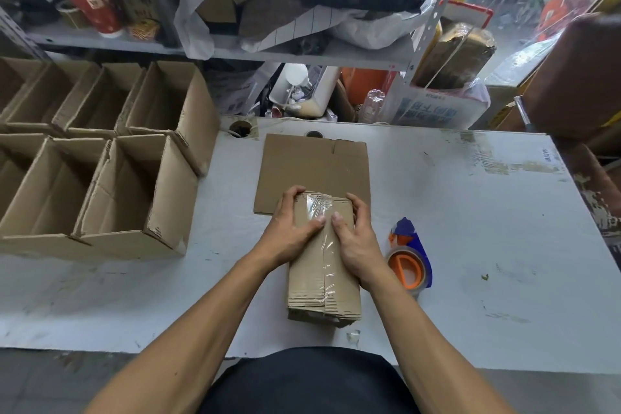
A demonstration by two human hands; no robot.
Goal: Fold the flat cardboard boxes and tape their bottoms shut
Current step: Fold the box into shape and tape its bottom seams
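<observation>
Left hand (289,232) clamps the left side of the small brown folded cardboard box (323,265), fingers curled over its far top edge, thumb laid flat on the clear shiny tape strip (319,215) running down the box's upturned face. Right hand (357,239) mirrors it on the right side: fingers wrapped round the far right corner, thumb pressing the tape, the 2 thumb tips nearly touching. Box sits on the white scuffed tabletop (470,228), centre, near the person's edge. Its far end rests over a flat unfolded brown cardboard sheet (316,165) lying behind it.

Orange-and-blue tape dispenser with roll (408,262) lies just right of the box, partly covered by the right wrist. Open-topped assembled brown cardboard boxes (100,158) stand in 2 rows at the left, touching each other; the row is cut off by the left frame edge, so a count is not possible. Box underside and near-side flaps hard to make out. Metal shelf clutter (302,3) behind is bags and cartons, mostly unreadable. Fingertips on the box's far side are hidden.
</observation>
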